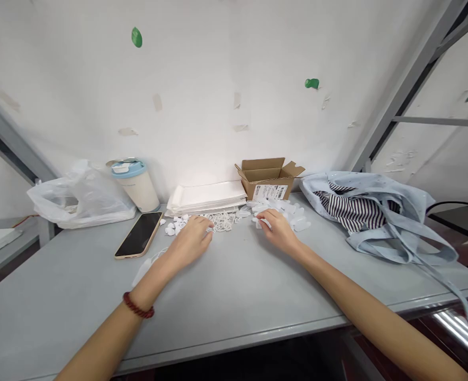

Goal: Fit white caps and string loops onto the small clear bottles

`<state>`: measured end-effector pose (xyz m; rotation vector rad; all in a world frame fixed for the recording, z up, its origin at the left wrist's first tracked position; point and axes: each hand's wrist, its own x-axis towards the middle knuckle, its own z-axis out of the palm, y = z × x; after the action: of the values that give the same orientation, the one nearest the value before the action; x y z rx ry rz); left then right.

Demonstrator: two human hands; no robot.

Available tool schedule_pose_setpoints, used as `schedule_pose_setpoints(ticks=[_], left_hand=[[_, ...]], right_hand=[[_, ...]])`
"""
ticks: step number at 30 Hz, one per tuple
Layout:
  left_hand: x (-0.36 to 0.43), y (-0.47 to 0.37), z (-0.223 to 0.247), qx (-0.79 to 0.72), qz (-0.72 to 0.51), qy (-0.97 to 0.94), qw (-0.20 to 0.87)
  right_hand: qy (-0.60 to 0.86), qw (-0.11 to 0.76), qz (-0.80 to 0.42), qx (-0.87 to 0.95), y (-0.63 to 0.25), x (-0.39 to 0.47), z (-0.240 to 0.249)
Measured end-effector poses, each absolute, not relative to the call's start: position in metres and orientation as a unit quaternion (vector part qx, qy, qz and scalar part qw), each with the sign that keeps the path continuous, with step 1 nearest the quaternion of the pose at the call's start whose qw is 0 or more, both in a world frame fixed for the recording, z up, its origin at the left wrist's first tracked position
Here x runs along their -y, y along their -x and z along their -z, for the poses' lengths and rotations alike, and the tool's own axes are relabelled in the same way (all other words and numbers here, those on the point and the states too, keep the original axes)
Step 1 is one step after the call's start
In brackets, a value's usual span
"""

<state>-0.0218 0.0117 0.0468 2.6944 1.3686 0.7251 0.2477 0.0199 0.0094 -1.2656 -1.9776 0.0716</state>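
Note:
My left hand (pixel 191 239) reaches over the small white pieces (pixel 173 226), palm down, thumb and index finger apart. Just beyond its fingertips lies a heap of thin white strips or loops (pixel 224 221). At the right, my right hand (pixel 277 228) is at the edge of a pile of translucent, tab-like plastic pieces (pixel 299 218), with a gap between its thumb and curved index finger. Nothing shows in either hand, though some left fingertips are hidden. By my left wrist, partly covered, lies a translucent piece (pixel 142 272) with a thin white cord.
Behind the piles stand a stack of white paper sheets or sleeves (pixel 206 197) and an open cardboard box (pixel 268 182). A phone (pixel 138 235), a cup with blue lid (pixel 136 185) and a plastic bag (pixel 83 198) are at left. A light-blue cloth bag (pixel 408 203) lies at right.

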Motion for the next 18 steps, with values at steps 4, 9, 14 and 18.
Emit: schedule_pose_setpoints(ticks=[4,9,14,18], left_hand=[[-0.022,-0.005,-0.025,-0.419,-0.211,-0.882,-0.043],[-0.02,-0.003,-0.008,-0.391,-0.193,-0.896,-0.081],[-0.02,0.002,-0.008,-0.387,-0.233,-0.891,-0.056],[-0.017,0.0,-0.012,-0.401,-0.289,-0.868,-0.044]], right_hand=[[0.514,0.311,0.036,0.799,-0.256,-0.025,-0.006],[0.513,0.241,0.054,0.822,-0.25,-0.018,-0.009],[0.524,0.195,0.076,0.826,-0.246,-0.011,-0.013],[0.55,0.153,0.085,0.817,-0.245,-0.009,-0.013]])
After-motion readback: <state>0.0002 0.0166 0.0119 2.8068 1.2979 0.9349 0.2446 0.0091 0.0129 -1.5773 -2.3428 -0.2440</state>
